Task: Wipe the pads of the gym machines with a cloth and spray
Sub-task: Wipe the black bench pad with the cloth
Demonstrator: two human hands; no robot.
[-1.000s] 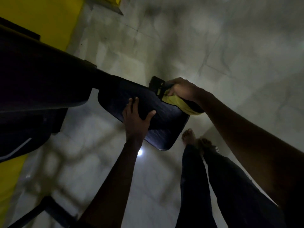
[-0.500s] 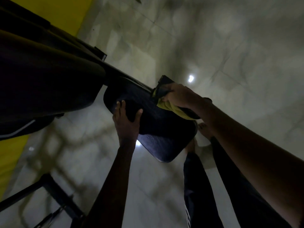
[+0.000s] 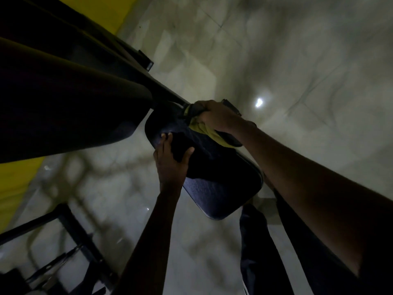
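Note:
A dark, rounded seat pad (image 3: 221,188) of a gym machine sits in the middle of the view. My left hand (image 3: 170,165) grips its near left edge, thumb on the top surface and fingers curled over the rim. My right hand (image 3: 217,116) bunches a yellow cloth (image 3: 204,130) and presses it on the pad's far edge, by the black frame bar. A larger dark back pad (image 3: 63,107) fills the left. No spray bottle is in sight.
Pale marble floor (image 3: 297,71) lies all around, with a light's reflection on it. A yellow wall (image 3: 106,11) stands at the upper left. The black machine frame (image 3: 70,226) crosses the lower left. My dark trouser legs (image 3: 259,252) stand below the pad.
My right hand has slid the yellow cloth along the pad's far edge toward the back pad. The left hand keeps its grip on the near edge. The camera has moved closer.

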